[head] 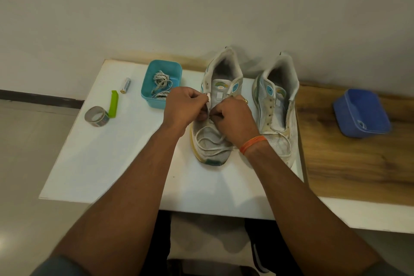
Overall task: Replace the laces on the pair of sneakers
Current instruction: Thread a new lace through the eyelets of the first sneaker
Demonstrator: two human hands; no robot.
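Both sneakers stand side by side on the white surface (112, 163). Over the left sneaker (215, 123), the left hand (182, 106) pinches its eyelet flap while the right hand (233, 116) pinches the lace (210, 141); the right sneaker (276, 105) stands unlaced.

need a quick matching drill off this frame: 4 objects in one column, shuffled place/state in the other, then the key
Things:
1. teal tub
2. blue tub
3. tape roll
4. right-hand sneaker

Places or states:
A. eyelets bare, no lace threaded
B. on the wooden surface, far right
C. holds a bundle of laces
D. beside the green clip, on the white board's left part

Pairs: 1-C, 2-B, 3-D, 4-A
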